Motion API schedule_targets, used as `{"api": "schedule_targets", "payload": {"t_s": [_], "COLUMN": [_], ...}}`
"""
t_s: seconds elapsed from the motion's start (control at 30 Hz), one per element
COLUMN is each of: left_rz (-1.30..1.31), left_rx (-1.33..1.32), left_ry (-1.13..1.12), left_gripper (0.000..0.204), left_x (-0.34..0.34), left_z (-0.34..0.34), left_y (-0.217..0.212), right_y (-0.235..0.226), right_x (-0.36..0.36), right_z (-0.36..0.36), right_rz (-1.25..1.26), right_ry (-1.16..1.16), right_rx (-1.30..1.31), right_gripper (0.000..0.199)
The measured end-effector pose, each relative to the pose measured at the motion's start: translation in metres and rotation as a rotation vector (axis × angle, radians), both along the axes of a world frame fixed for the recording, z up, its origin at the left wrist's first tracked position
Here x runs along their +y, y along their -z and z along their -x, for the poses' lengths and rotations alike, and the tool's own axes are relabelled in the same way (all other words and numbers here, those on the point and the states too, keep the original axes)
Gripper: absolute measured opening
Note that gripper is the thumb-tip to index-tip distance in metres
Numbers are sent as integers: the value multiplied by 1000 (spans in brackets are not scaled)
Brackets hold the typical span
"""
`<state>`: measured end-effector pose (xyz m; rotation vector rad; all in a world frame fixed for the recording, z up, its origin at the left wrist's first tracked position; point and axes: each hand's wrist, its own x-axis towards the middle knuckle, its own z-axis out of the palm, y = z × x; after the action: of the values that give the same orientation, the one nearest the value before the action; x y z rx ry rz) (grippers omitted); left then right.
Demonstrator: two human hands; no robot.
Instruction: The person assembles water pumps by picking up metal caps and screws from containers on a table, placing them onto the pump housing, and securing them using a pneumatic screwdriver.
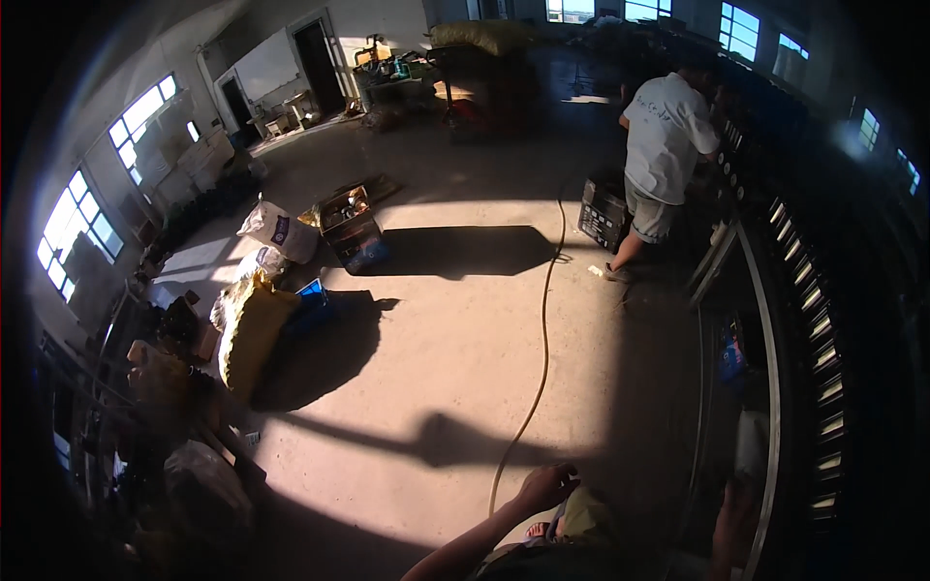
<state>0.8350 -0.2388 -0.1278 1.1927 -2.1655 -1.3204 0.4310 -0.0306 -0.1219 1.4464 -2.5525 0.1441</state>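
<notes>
My left hand (548, 487) hangs low in front of my body, above the pale floor. Its fingers are loosely bent, with a small gap at the tips, and nothing shows between them. Deep shadow covers my right hand (738, 511) at the lower right, beside a metal frame (772, 426) with a pale edge. Just beyond that hand is a whitish, elongated thing (751, 443); whether the fingers grip it is too dark to make out. A blue package (730, 351) sits farther along inside the frame.
A long hose (545, 358) runs across the floor (446, 339). Sacks, including a yellow one (254, 334), stand left near an open carton (351, 228). A person in a white shirt (668, 136) works ahead beside a dark box (603, 213). A dark rack (823, 358) lines the right.
</notes>
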Motion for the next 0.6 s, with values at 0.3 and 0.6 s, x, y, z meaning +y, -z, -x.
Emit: {"api": "schedule_targets", "payload": {"t_s": [0.3, 0.6], "left_rz": [-109, -1355], "left_rx": [21, -450], "left_ry": [-666, -1437], "left_gripper": [18, 21], "left_x": [-281, -172], "left_z": [-197, -484], "left_y": [132, 201], "right_y": [10, 65], "right_x": [-438, -803], "right_z": [-184, -405], "right_rz": [166, -235], "right_ry": [-161, -672], "right_rx": [-991, -1081], "right_gripper": [20, 28]}}
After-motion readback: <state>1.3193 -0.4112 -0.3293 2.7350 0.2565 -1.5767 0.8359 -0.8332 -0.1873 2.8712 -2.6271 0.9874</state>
